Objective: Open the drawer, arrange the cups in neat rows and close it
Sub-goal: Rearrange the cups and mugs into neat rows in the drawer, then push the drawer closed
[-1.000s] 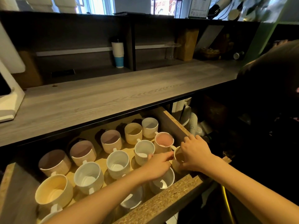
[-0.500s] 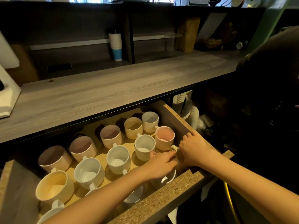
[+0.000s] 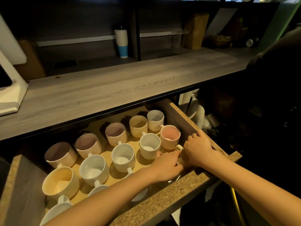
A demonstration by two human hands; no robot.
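The wooden drawer [image 3: 162, 203] stands pulled out under the counter. Several ribbed cups sit in it in rough rows, among them a pink cup [image 3: 170, 136] and a white cup [image 3: 149, 145], handles mostly toward me. At the drawer's near right corner my right hand [image 3: 197, 149] grips a beige cup [image 3: 181, 159] from above; only its handle and a strip of its side show. My left hand [image 3: 166, 167] reaches in beside it, fingers curled against that cup near the handle. A white cup [image 3: 169, 181] lies mostly hidden under my left hand.
A grey wood-grain counter [image 3: 114, 88] overhangs the drawer's back. A stack of paper cups [image 3: 121, 43] stands on the shelf behind, a white appliance [image 3: 9, 88] at the left. More stacked paper cups [image 3: 199, 115] sit in the dark space right of the drawer.
Both hands have stayed on the beige cup at the right corner; my right hand has shifted slightly toward the drawer's side wall. The view has tilted down.
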